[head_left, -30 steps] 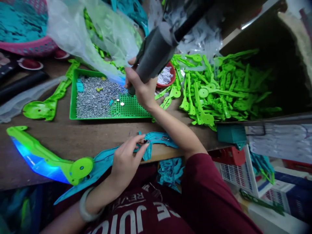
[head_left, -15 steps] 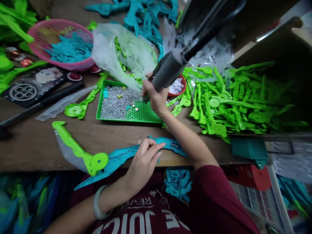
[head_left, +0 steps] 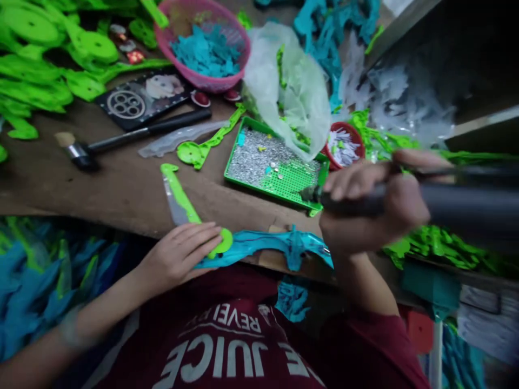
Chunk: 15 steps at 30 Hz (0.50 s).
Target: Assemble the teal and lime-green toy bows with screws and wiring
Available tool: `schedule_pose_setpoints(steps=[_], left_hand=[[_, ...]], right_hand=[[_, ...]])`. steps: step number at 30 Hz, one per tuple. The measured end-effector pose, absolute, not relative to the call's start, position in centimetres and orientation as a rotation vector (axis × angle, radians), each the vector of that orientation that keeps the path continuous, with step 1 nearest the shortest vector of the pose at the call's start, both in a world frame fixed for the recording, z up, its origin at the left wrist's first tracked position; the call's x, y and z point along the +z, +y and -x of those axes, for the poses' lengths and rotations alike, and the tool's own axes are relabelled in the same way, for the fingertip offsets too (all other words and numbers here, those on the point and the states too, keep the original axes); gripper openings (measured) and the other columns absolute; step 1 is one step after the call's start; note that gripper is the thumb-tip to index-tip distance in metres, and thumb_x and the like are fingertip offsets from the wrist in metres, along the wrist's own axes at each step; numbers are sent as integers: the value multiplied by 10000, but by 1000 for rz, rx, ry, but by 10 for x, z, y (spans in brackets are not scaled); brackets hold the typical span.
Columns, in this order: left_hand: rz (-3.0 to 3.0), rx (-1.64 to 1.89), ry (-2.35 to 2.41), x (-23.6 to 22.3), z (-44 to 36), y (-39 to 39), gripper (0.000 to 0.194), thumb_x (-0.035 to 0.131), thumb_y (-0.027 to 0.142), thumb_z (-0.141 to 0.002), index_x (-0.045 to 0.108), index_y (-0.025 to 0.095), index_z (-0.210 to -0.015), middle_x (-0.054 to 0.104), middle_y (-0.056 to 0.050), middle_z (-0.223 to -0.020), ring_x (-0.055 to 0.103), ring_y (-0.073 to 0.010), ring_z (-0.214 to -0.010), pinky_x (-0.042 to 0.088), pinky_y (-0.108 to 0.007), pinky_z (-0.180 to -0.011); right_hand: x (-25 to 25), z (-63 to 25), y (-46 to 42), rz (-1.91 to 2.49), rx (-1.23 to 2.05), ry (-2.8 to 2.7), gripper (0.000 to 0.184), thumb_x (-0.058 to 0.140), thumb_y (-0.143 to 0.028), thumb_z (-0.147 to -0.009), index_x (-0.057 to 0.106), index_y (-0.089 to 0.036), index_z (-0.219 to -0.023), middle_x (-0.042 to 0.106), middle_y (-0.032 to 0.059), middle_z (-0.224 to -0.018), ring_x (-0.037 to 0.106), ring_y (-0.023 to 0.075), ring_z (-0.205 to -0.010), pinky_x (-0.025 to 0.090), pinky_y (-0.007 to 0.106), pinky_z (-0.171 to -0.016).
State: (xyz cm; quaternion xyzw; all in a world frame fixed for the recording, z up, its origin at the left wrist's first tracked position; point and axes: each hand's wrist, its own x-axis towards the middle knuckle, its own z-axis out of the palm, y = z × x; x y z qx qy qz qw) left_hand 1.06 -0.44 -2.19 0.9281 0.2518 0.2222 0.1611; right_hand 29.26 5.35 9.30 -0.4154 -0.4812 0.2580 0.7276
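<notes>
My left hand (head_left: 184,251) is closed over the round green end of a plastic toy part (head_left: 259,243), fingers on top. This part has a long blue body with a crosspiece near its right end, and a green arm (head_left: 180,192) with a clear blade angles up and left from it. My right hand (head_left: 373,202), blurred by motion, grips a dark electric screwdriver (head_left: 357,201) held sideways, tip to the left. Its tip appears over the right end of a green tray (head_left: 243,181) with many small silver screws; whether it touches cannot be told.
Behind the tray are a plastic bag (head_left: 290,92), a pink basket (head_left: 219,81) of blue pieces and a red bowl (head_left: 330,151) of white pieces. A hammer (head_left: 121,138) lies left. Green parts (head_left: 36,81) are piled at left, more at right.
My left hand has moved from the blue body's crosspiece to the green disc. My right hand has swung the screwdriver from upright to sideways, towards the tray's right end. The view has shifted left.
</notes>
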Motion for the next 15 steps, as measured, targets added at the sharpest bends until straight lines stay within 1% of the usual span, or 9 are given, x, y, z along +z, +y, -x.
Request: schedule_pose_setpoints(steps=[3,4,6,8,10,11,14,15], left_hand=[[-2587,720,708,-32,-37,-7,462,562,264,-975,535,142,-1419,611,-160,-1409,519,-299,-1374,459,-495,-1120],[-2589,738,724,-32,-47,-9,443,555,228,-969,555,130,-1401,612,-164,-1407,527,-302,-1365,467,-495,-1111],[-2625,752,762,-27,-61,-16,420,567,192,-955,587,111,-1367,616,-168,-1400,562,-312,-1326,492,-484,-1079],[-2636,749,749,-19,-65,-21,432,586,273,-963,595,90,-1355,604,-179,-1412,575,-332,-1304,498,-490,-1062],[-2587,751,706,-9,-65,-15,470,568,375,-979,598,89,-1351,597,-178,-1420,571,-336,-1306,483,-503,-1076],[-2550,770,690,-4,-66,-8,456,548,382,-990,605,101,-1344,610,-167,-1408,576,-323,-1302,476,-499,-1085],[-2505,856,647,9,-86,36,347,514,296,-1012,648,144,-1294,672,-125,-1333,611,-268,-1265,463,-456,-1097],[-2535,843,602,10,-99,55,348,514,326,-1016,661,151,-1279,670,-128,-1336,597,-268,-1286,446,-452,-1110]], right_hand=[[102,-277,35,932,565,-1187,181,667,-314,-817,669,-280,-994,507,-54,-546,508,139,-462,483,314,-460],[99,-276,37,936,519,-1196,178,664,-313,-816,667,-287,-992,508,-57,-544,505,138,-459,480,310,-456],[89,-282,53,954,401,-1151,138,650,-325,-826,643,-307,-963,446,-79,-533,462,116,-439,464,280,-461],[80,-294,74,1032,368,-1088,122,630,-373,-846,608,-301,-942,376,-90,-538,428,97,-429,457,261,-480],[76,-306,90,1093,425,-1051,170,620,-417,-854,578,-277,-940,353,-94,-546,424,92,-430,456,259,-492],[76,-311,94,1090,465,-1042,184,619,-425,-855,567,-270,-938,352,-96,-547,424,92,-431,452,258,-491],[81,-319,97,1011,547,-1031,170,620,-403,-857,544,-272,-933,352,-102,-550,422,89,-438,441,246,-497],[83,-321,96,1002,551,-1030,175,623,-405,-854,540,-274,-935,354,-102,-552,425,89,-440,444,246,-502]])
